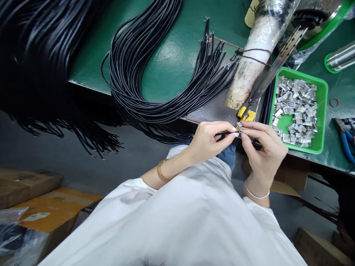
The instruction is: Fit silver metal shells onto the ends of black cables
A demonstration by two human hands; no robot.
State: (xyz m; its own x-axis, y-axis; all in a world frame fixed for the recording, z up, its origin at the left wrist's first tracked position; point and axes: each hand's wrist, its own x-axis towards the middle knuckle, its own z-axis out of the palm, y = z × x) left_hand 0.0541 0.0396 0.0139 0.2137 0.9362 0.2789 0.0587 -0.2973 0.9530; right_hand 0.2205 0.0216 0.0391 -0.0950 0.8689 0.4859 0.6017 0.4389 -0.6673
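My left hand (212, 140) is closed in a pinch on a thin black cable (221, 133) in front of the table edge. My right hand (262, 142) meets it there, with thumb and fingers pinched close together. A small metal USB connector (239, 125) shows at the right fingertips, just above the cable's end. The fingers partly hide how the connector and cable end sit against each other. Right behind the fingertips are yellow pieces (247, 115) at the foot of a slotted metal bar (274, 70).
A green tray (321, 111) of many USB connectors stands to the right, with blue-handled pliers (346, 142) beyond. Bundled black cables (124, 81) lie on the green table (91, 62), and more hang at left. A plastic-wrapped tube (251, 70) slants over the work spot. Cardboard boxes (58, 207) stand below.
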